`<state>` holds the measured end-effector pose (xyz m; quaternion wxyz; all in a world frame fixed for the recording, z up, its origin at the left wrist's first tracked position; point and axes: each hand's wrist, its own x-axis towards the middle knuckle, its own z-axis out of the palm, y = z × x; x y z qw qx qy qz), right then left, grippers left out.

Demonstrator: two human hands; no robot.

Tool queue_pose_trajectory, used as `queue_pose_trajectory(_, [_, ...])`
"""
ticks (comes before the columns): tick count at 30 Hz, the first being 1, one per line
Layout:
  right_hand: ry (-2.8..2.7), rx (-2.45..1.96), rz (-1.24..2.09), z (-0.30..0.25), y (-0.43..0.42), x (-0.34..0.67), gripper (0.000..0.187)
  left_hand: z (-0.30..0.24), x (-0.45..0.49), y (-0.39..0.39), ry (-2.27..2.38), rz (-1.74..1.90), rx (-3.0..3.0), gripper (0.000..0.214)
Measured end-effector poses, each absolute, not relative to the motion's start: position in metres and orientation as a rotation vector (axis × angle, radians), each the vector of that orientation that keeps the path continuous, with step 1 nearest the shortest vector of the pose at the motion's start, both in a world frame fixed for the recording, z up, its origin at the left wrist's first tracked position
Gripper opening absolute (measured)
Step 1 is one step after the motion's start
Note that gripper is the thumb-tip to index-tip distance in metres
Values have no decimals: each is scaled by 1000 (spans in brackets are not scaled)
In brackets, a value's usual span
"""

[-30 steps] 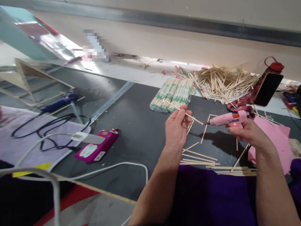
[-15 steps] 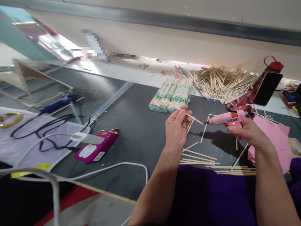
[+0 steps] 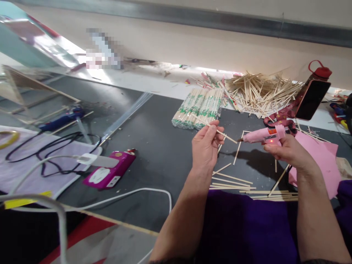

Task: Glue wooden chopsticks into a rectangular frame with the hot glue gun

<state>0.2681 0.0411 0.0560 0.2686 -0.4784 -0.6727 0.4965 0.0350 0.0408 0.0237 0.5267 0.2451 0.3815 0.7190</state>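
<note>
My left hand [image 3: 206, 146] pinches a thin wooden stick [image 3: 228, 138] between thumb and fingers, above the dark table. Wrapped round the handle of a pink hot glue gun [image 3: 262, 135], my right hand [image 3: 288, 150] holds it with the nozzle at the stick's right end. A small red light glows on the gun's body. Whether nozzle and stick touch, I cannot tell. Below the hands, several loose sticks [image 3: 233, 182] lie on the table, and a few more [image 3: 238, 148] form an angular outline under the nozzle.
Behind the hands lie wrapped bundles of chopsticks [image 3: 198, 107] and a heap of loose sticks [image 3: 261, 91]. A phone [image 3: 312, 99] leans against a red-capped bottle [image 3: 321, 72]. To the left are a magenta power bank [image 3: 110, 170], a blue glue gun [image 3: 59, 119], cables and clear glue sticks [image 3: 125, 115].
The camera view has shifted slightly. Both hands keep nearly the same pose, with the stick's end still at the glue gun's nozzle.
</note>
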Motion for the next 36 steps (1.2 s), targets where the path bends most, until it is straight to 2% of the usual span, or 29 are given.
queue_pose_trajectory(29, [-1816, -1296, 1361, 57, 40, 269, 26, 23, 35, 41, 915, 1729, 590, 22])
queue_pose_trajectory(36, [-1649, -1568, 1314, 63, 40, 277, 25, 24, 35, 41, 911, 1724, 561, 23])
